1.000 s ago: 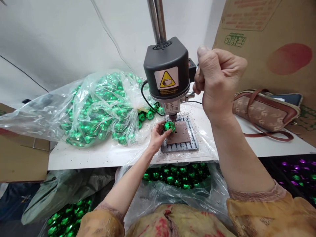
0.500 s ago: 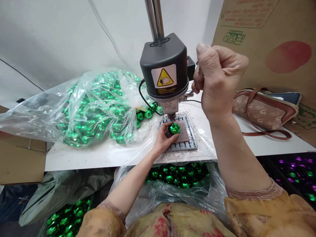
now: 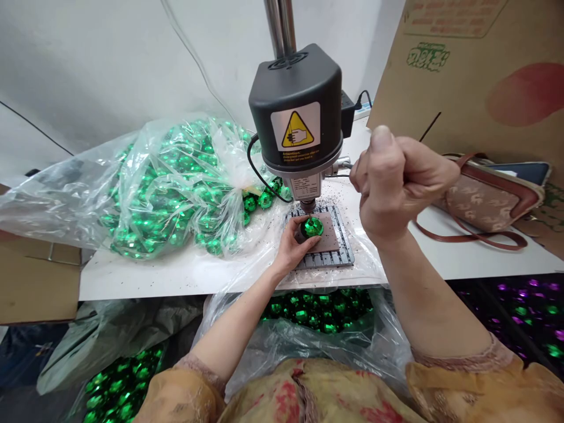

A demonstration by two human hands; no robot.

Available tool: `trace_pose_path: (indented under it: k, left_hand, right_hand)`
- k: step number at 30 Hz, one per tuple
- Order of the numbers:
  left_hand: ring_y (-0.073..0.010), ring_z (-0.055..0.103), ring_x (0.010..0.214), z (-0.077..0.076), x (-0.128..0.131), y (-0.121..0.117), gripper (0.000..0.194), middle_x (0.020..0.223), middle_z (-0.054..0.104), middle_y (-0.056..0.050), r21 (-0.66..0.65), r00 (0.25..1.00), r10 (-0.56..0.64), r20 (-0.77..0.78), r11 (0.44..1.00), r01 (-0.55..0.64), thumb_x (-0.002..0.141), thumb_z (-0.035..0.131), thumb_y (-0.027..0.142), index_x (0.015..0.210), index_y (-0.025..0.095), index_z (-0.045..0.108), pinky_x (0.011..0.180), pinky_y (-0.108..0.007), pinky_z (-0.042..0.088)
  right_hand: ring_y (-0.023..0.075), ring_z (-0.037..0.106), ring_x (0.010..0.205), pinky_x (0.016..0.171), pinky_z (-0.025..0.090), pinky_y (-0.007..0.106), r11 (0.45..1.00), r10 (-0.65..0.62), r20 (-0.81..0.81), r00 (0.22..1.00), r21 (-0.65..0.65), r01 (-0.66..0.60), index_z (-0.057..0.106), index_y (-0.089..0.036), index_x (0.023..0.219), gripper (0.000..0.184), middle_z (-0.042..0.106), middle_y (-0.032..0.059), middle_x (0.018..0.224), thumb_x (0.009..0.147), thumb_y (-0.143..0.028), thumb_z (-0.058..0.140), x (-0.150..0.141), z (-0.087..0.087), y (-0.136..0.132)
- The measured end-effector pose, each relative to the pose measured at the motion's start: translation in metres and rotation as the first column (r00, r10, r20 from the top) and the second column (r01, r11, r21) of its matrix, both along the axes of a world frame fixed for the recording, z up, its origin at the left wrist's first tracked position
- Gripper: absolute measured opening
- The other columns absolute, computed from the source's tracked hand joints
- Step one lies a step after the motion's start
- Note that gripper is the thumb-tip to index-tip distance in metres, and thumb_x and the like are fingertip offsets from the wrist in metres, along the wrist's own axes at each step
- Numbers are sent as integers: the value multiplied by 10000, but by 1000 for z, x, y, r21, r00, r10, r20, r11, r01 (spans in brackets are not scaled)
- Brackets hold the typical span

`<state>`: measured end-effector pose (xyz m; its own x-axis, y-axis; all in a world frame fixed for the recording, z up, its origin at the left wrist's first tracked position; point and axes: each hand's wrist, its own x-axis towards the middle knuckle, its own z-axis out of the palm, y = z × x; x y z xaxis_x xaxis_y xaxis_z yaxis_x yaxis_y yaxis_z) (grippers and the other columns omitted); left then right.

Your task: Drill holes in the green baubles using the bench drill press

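Observation:
My left hand pinches a shiny green faceted ball between thumb and fingers. The ball rests on a brown square pad, right under the chuck of a black bench drill press. Beneath the pad lies the slotted grey base plate. On the right, my right hand is closed in a fist around the drill press lever, whose gripped part the fingers hide. Another dark lever rod sticks up behind that hand.
A clear plastic bag of green balls lies left of the drill. Below the table edge, an open bag holds more green balls. A patterned handbag with a brown strap and a large cardboard box stand at right. Dark shavings dot the table.
My left hand brought the green ball right, onto the pad under the chuck. My right hand has swung the lever downward, and another lever rod has come into view.

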<state>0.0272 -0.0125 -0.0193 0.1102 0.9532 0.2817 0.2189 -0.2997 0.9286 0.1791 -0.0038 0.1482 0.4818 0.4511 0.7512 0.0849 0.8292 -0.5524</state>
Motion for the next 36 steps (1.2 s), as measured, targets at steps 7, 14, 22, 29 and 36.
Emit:
trace_pose_path:
  k: [7,14,22,29,36]
  left_hand:
    - [-268,640,1157,0,-1,0,560,1228,657,-106,11,1000,2,-10,1000,-2,782,807,491,1203,213,564,1030,-428,489]
    - [-265,632,1178,-1,-1,0,553,1258,649,-109,10,1000,-8,12,1000,8,783,815,463,1211,215,570,1039,-423,491]
    - [-261,622,1193,-2,-1,-1,552,1271,646,-108,6,1000,-10,12,1000,10,782,821,442,1219,216,570,1069,-435,474]
    - [-227,665,1053,5,1,-6,492,1138,673,-89,36,994,107,-16,994,-107,783,821,378,1178,211,579,930,-376,536]
    - [-212,658,955,16,-23,-93,404,1049,666,-96,395,872,30,-489,899,190,844,744,364,1160,194,557,805,-339,549]
  right_hand:
    - [50,262,395,452,202,298,987,-11,-22,1000,157,14,232,-163,501,574,255,-46,439,916,-356,578,-1,-14,7]
    - [45,256,374,399,204,274,955,1,35,999,296,-12,166,-162,522,541,201,-57,440,888,-219,561,1,-32,12]
    - [57,258,341,381,232,286,936,7,90,996,350,-38,165,-171,522,525,228,-61,411,855,-178,570,5,-40,8]
    - [56,318,406,456,224,291,996,86,19,996,16,-86,393,-189,471,517,338,-52,442,881,-344,666,4,24,8]
    - [97,305,398,466,219,323,988,152,48,987,20,-153,413,-217,476,502,347,-42,448,858,-387,690,9,31,17]
